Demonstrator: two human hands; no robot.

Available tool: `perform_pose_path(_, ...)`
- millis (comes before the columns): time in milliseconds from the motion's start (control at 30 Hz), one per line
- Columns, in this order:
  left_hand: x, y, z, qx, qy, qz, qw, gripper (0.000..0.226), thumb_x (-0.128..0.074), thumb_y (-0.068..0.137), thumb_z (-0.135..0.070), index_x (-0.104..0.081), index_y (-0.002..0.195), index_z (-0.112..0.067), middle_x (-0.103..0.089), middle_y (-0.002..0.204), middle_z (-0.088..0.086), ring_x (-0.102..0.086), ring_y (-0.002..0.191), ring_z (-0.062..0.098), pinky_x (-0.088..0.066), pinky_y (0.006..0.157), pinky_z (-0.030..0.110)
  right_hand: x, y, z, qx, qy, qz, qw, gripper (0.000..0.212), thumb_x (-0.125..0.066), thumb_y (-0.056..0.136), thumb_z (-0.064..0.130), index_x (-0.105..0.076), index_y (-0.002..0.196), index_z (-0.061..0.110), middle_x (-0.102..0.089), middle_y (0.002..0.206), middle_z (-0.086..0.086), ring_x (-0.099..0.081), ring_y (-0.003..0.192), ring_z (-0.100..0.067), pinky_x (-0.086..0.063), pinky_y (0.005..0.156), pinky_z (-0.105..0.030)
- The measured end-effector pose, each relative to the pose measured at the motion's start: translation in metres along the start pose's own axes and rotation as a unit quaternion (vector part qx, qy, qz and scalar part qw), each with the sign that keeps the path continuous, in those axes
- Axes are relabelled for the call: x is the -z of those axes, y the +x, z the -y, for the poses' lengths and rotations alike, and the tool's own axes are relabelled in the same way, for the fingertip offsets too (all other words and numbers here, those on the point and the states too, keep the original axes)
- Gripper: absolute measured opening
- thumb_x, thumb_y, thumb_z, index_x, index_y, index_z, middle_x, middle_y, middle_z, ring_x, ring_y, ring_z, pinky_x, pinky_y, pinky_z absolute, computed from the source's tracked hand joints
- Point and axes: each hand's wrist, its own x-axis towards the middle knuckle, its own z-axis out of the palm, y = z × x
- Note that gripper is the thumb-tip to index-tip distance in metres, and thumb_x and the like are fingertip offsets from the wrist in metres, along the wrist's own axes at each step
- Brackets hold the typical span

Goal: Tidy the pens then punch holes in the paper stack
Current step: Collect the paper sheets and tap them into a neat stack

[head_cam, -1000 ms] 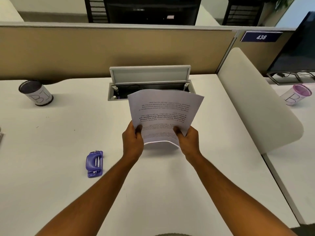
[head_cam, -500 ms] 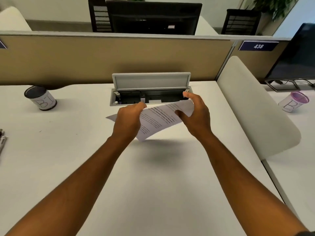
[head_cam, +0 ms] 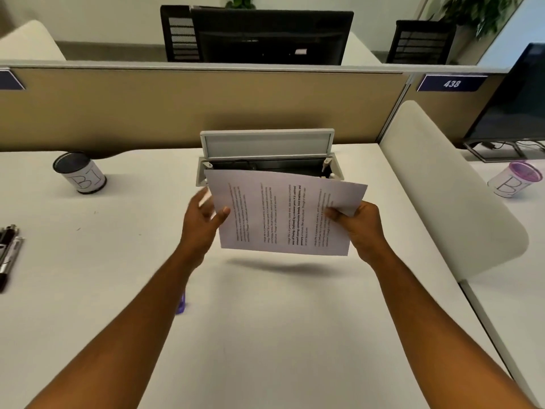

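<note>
My 2 forearms reach out over the white surface (head_cam: pixel 280 335), and a sliver of a purple object (head_cam: pixel 180 304) peeks out from under my left forearm; too little of it shows to say what it is. Ahead of that, my left hand (head_cam: pixel 203 222) has the left edge of the paper stack (head_cam: pixel 280 214), thumb lying across the front of the top sheet and fingers spread loosely behind it, so this grip is light and only partly closed. My right hand (head_cam: pixel 358 224) is a tighter grip, pinched closed on the stack's right edge, thumb on the printed face. The stack is lifted clear of the surface, turned sideways so the lines of print run up and down, and its shadow falls on the surface below it. At the right edge 1 sheet fans out past the others.

Off at the far left edge, some pens (head_cam: pixel 8 249) lie together on the surface. Just beyond the paper sits an open cable box (head_cam: pixel 267 160) with its lid tilted up. Farther left stands a dark-rimmed cup (head_cam: pixel 79 172) marked "BJ". A purple-rimmed cup (head_cam: pixel 516 180) stands on the neighbouring desk past the white divider (head_cam: pixel 442 190). Behind runs the tan partition (head_cam: pixel 191 107), with a sign (head_cam: pixel 451 83) reading 438.
</note>
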Motion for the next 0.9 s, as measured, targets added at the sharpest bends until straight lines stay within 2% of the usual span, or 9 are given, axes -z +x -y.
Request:
perform_pose_path(67,0.001,0.002,-0.001,-0.002,-0.016,0.019,1.0,0.038,-0.066,0.095,-0.016,-0.056,0.131,-0.017,-0.071,0.123,-0.002,-0.069,0.112,0.019,-0.056,0.099,0.044,-0.002,-0.002,0.0,-0.008,0.01,-0.015,1.0,0.02,-0.081,0.085,0.018,-0.072,0.101,0.024,-0.079,0.101,0.002,-0.077,0.087,-0.027,-0.064,0.079,-0.044)
perform_pose_path(167,-0.003,-0.002,-0.002,-0.032,-0.023,-0.001,0.999,0.012,-0.067,0.095,-0.014,-0.066,0.106,-0.017,-0.076,0.101,-0.01,-0.073,0.1,0.019,-0.061,0.084,0.026,-0.01,-0.005,0.0,-0.002,0.015,-0.054,0.998,0.02,-0.082,0.085,0.019,-0.07,0.099,0.028,-0.077,0.102,0.004,-0.077,0.088,-0.026,-0.064,0.078,-0.039)
perform_pose_path(300,-0.017,-0.016,0.005,-0.059,-0.021,0.01,0.998,0.027,-0.068,0.094,-0.013,-0.058,0.116,-0.023,-0.071,0.109,-0.006,-0.071,0.1,0.01,-0.06,0.077,0.02,-0.02,-0.018,-0.002,0.021,0.043,-0.121,0.991,0.019,-0.083,0.084,0.026,-0.07,0.096,0.034,-0.077,0.096,0.014,-0.076,0.083,-0.014,-0.063,0.071,-0.025)
perform_pose_path(400,-0.029,-0.029,0.022,-0.08,0.025,-0.015,0.996,0.025,-0.063,0.097,-0.012,-0.047,0.115,-0.019,-0.064,0.107,-0.001,-0.068,0.103,0.016,-0.058,0.073,0.017,-0.028,-0.034,-0.019,0.013,0.044,-0.13,0.991,0.018,-0.084,0.082,0.028,-0.071,0.092,0.035,-0.077,0.088,0.02,-0.076,0.084,-0.007,-0.061,0.068,-0.02)
perform_pose_path(500,-0.038,-0.047,0.046,-0.048,0.049,-0.04,0.997,0.034,-0.06,0.099,-0.016,-0.041,0.126,-0.028,-0.058,0.118,0.0,-0.062,0.107,0.015,-0.057,0.077,0.019,-0.037,-0.053,-0.047,-0.021,0.039,-0.126,0.991,0.021,-0.086,0.081,0.017,-0.072,0.088,0.031,-0.077,0.082,0.02,-0.075,0.08,-0.003,-0.057,0.066,-0.015)
perform_pose_path(567,-0.041,-0.056,0.059,-0.023,0.054,-0.049,0.997,0.04,-0.059,0.1,-0.016,-0.044,0.136,-0.022,-0.059,0.123,0.0,-0.062,0.11,0.017,-0.056,0.079,0.021,-0.042,-0.062,-0.061,-0.052,0.04,-0.133,0.989,0.024,-0.086,0.081,0.014,-0.071,0.091,0.03,-0.076,0.084,0.019,-0.074,0.081,0.001,-0.057,0.068,-0.013)
perform_pose_path(633,-0.043,-0.059,0.065,-0.016,0.064,-0.074,0.995,0.037,-0.058,0.1,-0.017,-0.05,0.136,-0.015,-0.063,0.122,0.003,-0.064,0.111,0.021,-0.054,0.077,0.015,-0.044,-0.066,-0.065,-0.068,0.04,-0.145,0.986,0.026,-0.086,0.082,0.017,-0.07,0.101,0.025,-0.074,0.094,0.015,-0.072,0.087,-0.002,-0.057,0.069,-0.012)
perform_pose_path(767,-0.047,-0.054,0.059,-0.045,0.073,-0.104,0.991,0.033,-0.058,0.1,-0.021,-0.054,0.132,-0.014,-0.064,0.117,0.002,-0.063,0.105,0.018,-0.052,0.067,0.003,-0.042,-0.059,-0.062,-0.065,0.055,-0.171,0.982,0.033,-0.086,0.081,0.023,-0.07,0.11,0.018,-0.076,0.099,0.01,-0.075,0.084,-0.006,-0.057,0.066,-0.013)
perform_pose_path(900,-0.044,-0.052,0.062,-0.04,0.121,-0.058,0.99,0.027,-0.055,0.101,-0.017,-0.056,0.128,-0.013,-0.064,0.117,0.002,-0.064,0.108,0.023,-0.053,0.072,0.011,-0.043,-0.059,-0.068,-0.102,0.003,-0.11,0.989,0.042,-0.083,0.084,0.02,-0.066,0.121,0.015,-0.072,0.106,0.004,-0.07,0.095,-0.013,-0.058,0.075,-0.019)
